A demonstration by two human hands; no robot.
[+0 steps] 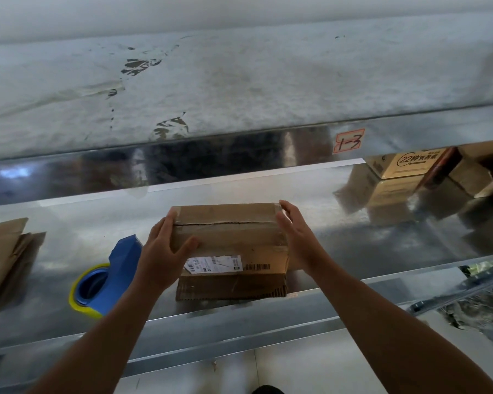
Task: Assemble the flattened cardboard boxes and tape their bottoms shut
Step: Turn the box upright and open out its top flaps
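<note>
A small brown cardboard box [234, 237] stands on the shiny metal shelf [353, 243], its taped seam facing up and a white shipping label on its near side. One flap lies flat on the shelf below it, toward me. My left hand [161, 251] holds the box's left end, thumb across the near face. My right hand [299, 234] presses flat against the right end, fingers straight. A blue tape dispenser [108, 275] with a yellow-edged roll lies just left of the box.
Flattened cardboard [3, 251] lies at the shelf's left end. Printed cartons [410, 164] stand at the back right. An upper shelf lip with a red "1-3" tag [349, 140] runs above. The floor shows below the shelf edge.
</note>
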